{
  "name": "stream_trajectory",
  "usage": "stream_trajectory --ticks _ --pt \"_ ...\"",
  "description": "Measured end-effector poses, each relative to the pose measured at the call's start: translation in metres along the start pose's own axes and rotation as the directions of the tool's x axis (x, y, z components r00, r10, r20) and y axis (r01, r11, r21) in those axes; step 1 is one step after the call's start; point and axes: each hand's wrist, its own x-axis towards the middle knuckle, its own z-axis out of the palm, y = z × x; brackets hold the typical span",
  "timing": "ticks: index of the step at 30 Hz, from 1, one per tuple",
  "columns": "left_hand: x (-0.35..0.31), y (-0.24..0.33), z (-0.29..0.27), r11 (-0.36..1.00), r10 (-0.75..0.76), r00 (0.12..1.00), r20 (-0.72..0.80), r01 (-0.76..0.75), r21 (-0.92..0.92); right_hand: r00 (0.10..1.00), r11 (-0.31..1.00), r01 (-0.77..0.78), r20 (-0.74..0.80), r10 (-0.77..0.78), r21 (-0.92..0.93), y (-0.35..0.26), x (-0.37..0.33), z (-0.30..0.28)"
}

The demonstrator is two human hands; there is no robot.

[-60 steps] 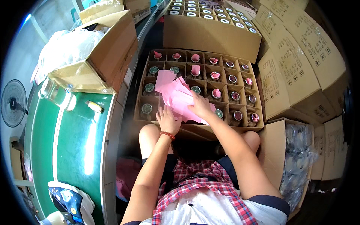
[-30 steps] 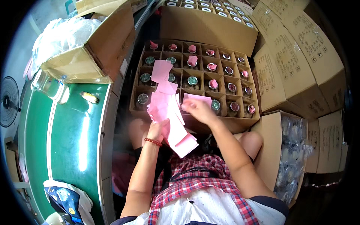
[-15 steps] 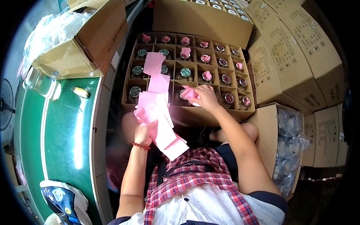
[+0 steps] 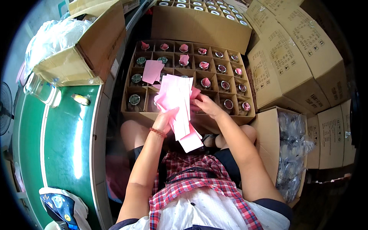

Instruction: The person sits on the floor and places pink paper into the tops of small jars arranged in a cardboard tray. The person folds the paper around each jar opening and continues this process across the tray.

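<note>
The divided carton (image 4: 184, 111) sits on the floor against the person's knees, its near edge just under the hands; most cells hold round-lidded jars (image 4: 134, 99), and many along the far and right rows already carry a folded pink slip (image 4: 184, 58). Half a second ago the right hand (image 4: 207, 106) was out over the middle cells with a slip — now it is back at the sheaf, fingers pinching the right edge of the pink paper slips (image 4: 177, 100). That reads as one slip dropped and the next being peeled off, so filling goes on, with the near-left cells still bare.

The left hand (image 4: 165, 119) is clamped on the fanned sheaf from below, thumb across the front; hands are together on the paper, above the carton's near edge. One loose pink sheet (image 4: 152, 71) lies over the left-middle cells.

Hidden: the sheaf covers the centre cells — cannot tell whether they are filled. The right fingertips are behind paper, so how many slips they pinch is unclear. Plastic-bagged stock (image 4: 291, 153) in the open box at right is too glary to identify.
</note>
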Motion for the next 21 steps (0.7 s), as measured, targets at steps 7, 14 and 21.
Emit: stream_trajectory --ticks 7,14,21 --pt "0.009 -0.007 -0.004 0.999 -0.038 0.999 -0.033 0.039 0.036 0.993 0.998 0.013 -0.116 -0.005 0.068 0.008 -0.002 0.005" --pt "0.004 -0.011 -0.027 0.995 -0.048 0.996 -0.071 0.042 -0.088 0.984 0.936 0.118 -0.167 -0.064 0.333 0.002 -0.017 -0.015" --pt "-0.026 -0.016 -0.055 0.987 -0.09 0.989 -0.121 0.072 -0.145 0.74 0.709 0.229 -0.354 -0.572 -0.667 0.003 -0.018 -0.07"
